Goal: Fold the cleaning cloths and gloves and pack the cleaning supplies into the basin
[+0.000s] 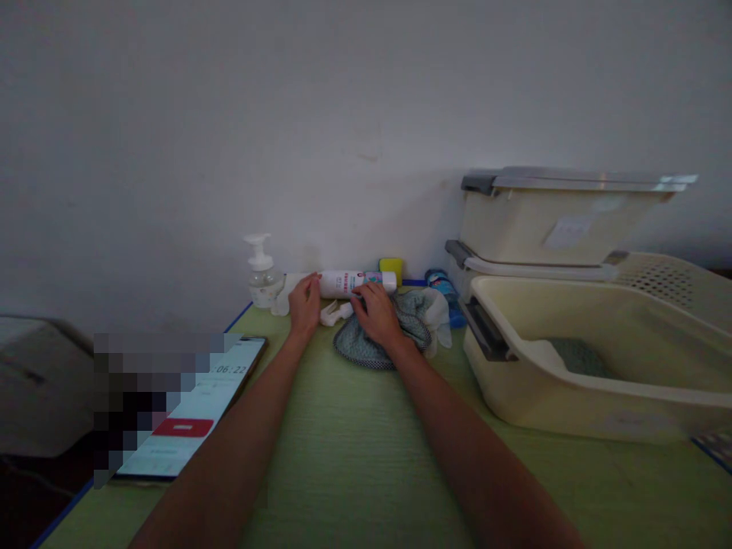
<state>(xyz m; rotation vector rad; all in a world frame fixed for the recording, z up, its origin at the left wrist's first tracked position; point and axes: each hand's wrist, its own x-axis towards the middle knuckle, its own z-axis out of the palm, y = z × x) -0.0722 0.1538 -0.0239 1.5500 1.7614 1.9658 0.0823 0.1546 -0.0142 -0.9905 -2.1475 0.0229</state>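
A white bottle [348,284] with red print lies on its side by the wall, at the far edge of the table. My left hand [305,306] is closed, its fingertips at the bottle's left end. My right hand [378,311] lies over a grey-green cloth [366,347] with a checked border. Its fingers are apart and reach the bottle's lower side. Between the hands sits a white plastic piece [332,313], like a spray head. A clear pump bottle [264,282] stands left of my left hand.
Behind the bottle is a yellow sponge-like block [392,267]. A blue-labelled bottle [441,286] and thin whitish material [438,313] lie right of the cloth. Cream bins [515,393] stand at right, one holding cloth. A phone [188,427] lies at left on the green table [343,457].
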